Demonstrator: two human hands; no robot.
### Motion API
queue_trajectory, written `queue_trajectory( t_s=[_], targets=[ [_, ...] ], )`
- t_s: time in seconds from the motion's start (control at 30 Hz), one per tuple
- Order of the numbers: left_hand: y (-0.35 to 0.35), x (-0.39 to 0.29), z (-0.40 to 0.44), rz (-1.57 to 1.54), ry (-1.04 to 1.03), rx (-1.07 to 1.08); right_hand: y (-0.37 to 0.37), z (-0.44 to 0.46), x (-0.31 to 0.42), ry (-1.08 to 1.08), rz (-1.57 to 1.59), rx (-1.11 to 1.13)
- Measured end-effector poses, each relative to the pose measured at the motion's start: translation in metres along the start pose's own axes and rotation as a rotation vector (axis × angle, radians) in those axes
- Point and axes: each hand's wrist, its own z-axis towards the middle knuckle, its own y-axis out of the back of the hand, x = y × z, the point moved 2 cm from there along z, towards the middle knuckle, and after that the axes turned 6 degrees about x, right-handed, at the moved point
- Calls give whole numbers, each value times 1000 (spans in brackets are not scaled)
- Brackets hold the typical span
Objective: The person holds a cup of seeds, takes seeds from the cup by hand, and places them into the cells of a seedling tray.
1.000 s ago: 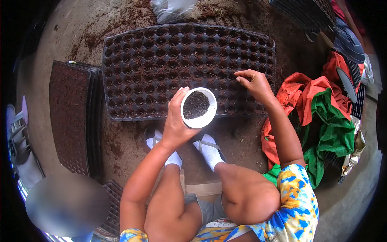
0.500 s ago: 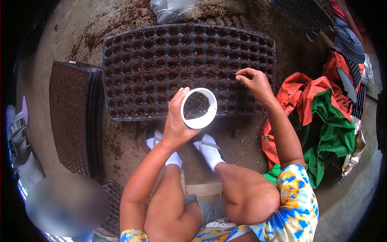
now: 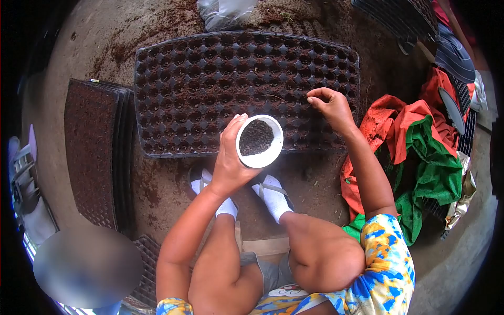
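Note:
My left hand (image 3: 231, 152) is wrapped round a white cup (image 3: 266, 155), tilted so that its mouth faces up toward the camera. Small dark grains (image 3: 255, 137) lie inside it. My right hand (image 3: 332, 108) hovers over the right part of a black seedling tray (image 3: 210, 94), its thumb and index finger pinched together. What the pinch holds, if anything, is too small to make out. Dark brown soil fills the tray's many round cells, each with a hollow in it.
On the left stands a stack of soil-filled trays (image 3: 90, 152). Red cloth (image 3: 388, 115) and green cloth (image 3: 438, 178) lie crumpled at the right. A clear plastic bag (image 3: 224, 13) sits beyond the tray. Another person's arm and clothing (image 3: 452, 50) show at the upper right.

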Motion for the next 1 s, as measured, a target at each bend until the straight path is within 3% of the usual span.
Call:
queue_trajectory(
  t_s=[0.33, 0.53, 1.0],
  targets=[
    [2, -1, 0, 5, -2, -2, -4, 3, -7, 86, 110, -34],
    [3, -1, -1, 7, -9, -8, -2, -5, -10, 22, 158, -2],
    [2, -1, -3, -10, 11, 10, -6, -33, -10, -13, -36, 46]
  ],
)
